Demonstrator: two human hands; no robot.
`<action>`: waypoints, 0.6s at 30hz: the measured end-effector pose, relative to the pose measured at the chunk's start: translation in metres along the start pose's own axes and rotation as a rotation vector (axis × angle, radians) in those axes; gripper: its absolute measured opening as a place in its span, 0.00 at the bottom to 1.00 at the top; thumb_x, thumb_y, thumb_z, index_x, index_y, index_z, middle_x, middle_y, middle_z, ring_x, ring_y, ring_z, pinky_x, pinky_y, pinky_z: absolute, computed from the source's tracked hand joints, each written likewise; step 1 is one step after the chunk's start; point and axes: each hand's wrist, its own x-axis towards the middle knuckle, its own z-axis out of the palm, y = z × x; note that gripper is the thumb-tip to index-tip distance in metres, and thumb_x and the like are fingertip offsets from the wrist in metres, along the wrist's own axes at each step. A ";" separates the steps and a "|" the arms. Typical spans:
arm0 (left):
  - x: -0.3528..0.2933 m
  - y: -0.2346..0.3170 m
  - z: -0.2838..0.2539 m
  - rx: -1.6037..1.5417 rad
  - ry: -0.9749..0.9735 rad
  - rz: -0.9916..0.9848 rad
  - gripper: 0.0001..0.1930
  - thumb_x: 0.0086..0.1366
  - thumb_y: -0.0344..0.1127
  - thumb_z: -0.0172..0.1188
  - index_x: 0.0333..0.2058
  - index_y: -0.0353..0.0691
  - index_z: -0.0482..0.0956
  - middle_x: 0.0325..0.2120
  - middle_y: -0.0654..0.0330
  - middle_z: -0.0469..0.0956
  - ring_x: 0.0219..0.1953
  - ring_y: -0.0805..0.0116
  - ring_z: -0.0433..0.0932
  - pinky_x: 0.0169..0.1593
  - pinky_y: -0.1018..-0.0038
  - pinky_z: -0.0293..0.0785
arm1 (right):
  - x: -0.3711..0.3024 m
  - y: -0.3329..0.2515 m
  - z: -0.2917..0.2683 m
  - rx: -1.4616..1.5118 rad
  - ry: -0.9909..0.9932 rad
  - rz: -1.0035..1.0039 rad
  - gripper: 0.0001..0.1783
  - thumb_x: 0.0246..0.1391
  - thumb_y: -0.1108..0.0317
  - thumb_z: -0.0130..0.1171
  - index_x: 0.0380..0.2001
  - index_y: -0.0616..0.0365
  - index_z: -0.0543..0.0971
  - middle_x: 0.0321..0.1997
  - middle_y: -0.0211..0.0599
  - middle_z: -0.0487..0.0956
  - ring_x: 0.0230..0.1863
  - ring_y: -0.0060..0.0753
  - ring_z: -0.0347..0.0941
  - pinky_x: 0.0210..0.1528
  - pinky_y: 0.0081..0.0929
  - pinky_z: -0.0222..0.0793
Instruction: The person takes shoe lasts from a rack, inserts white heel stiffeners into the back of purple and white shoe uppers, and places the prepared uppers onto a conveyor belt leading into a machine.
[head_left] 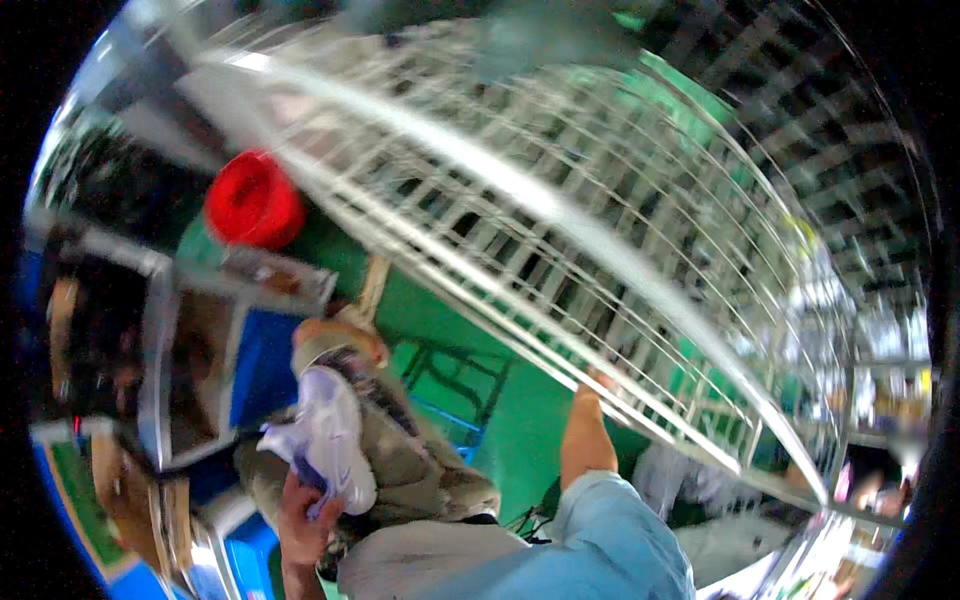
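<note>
1. The left hand (305, 525) grasped a white-and-lavender sneaker (340, 440) by its lavender-lined lower end. The shoe lay just beyond the grip, over the khaki trousers (430, 470).
2. The right hand (597, 380), well apart from that grip and farther forward, was at the lower rail (665, 418) of a white wire rack (540, 195). Its fingers were blurred, so I could not tell whether they were closed on the metal.
3. Part of the left fingers was hidden by the shoe, and the forearm behind them was cut off at the bottom edge. The light-blue sleeve (620, 535) covered the upper part of the right arm.
4. Motion smeared the rack's bars. A grey-green shape (545, 35) far ahead of both hands was too blurred to name, and the dark rim cut off the rack's far side.
5. Left of and ahead of the left-hand grip, a blue panel (268, 365) stood near the shoe; farther ahead was a red round tub (255, 200).
6. The widest room for moving was right of the left-hand grip, over green floor (530, 410) bounded by the lower rail, with a dark barred frame (445, 350) on it.
</note>
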 end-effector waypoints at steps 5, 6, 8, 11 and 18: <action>-0.077 -0.011 -0.089 -0.447 0.277 -0.145 0.15 0.53 0.37 0.70 0.24 0.32 0.76 0.43 0.50 0.78 0.46 0.59 0.76 0.53 0.65 0.69 | -0.061 -0.004 0.018 -0.403 -0.379 -0.131 0.18 0.61 0.64 0.55 0.52 0.60 0.74 0.51 0.42 0.74 0.49 0.34 0.72 0.51 0.32 0.73; -0.108 -0.033 -0.112 -0.569 0.379 -0.126 0.15 0.54 0.40 0.70 0.26 0.33 0.78 0.45 0.50 0.79 0.46 0.58 0.77 0.53 0.64 0.70 | -0.083 -0.003 0.023 -0.472 -0.452 -0.162 0.18 0.62 0.64 0.55 0.52 0.60 0.75 0.51 0.42 0.74 0.49 0.34 0.72 0.51 0.32 0.73; -0.179 -0.067 -0.147 -0.636 0.744 -0.069 0.16 0.55 0.41 0.70 0.32 0.34 0.78 0.51 0.48 0.75 0.51 0.56 0.74 0.56 0.61 0.68 | -0.136 -0.002 0.045 -0.604 -0.617 -0.235 0.18 0.62 0.64 0.55 0.52 0.60 0.75 0.51 0.42 0.74 0.49 0.34 0.73 0.50 0.33 0.73; -0.263 -0.086 -0.175 -0.620 1.049 0.108 0.19 0.59 0.43 0.67 0.41 0.34 0.78 0.59 0.45 0.70 0.58 0.54 0.70 0.62 0.60 0.64 | -0.206 -0.005 0.067 -0.773 -0.858 -0.382 0.18 0.62 0.63 0.55 0.52 0.61 0.76 0.51 0.43 0.75 0.49 0.35 0.73 0.50 0.33 0.73; -0.266 -0.157 -0.290 0.500 0.868 -0.864 0.24 0.63 0.53 0.59 0.50 0.42 0.81 0.58 0.49 0.72 0.63 0.47 0.65 0.69 0.62 0.53 | -0.357 -0.041 0.140 -0.998 -1.197 -0.769 0.18 0.62 0.63 0.56 0.52 0.61 0.77 0.51 0.43 0.77 0.48 0.37 0.75 0.50 0.35 0.73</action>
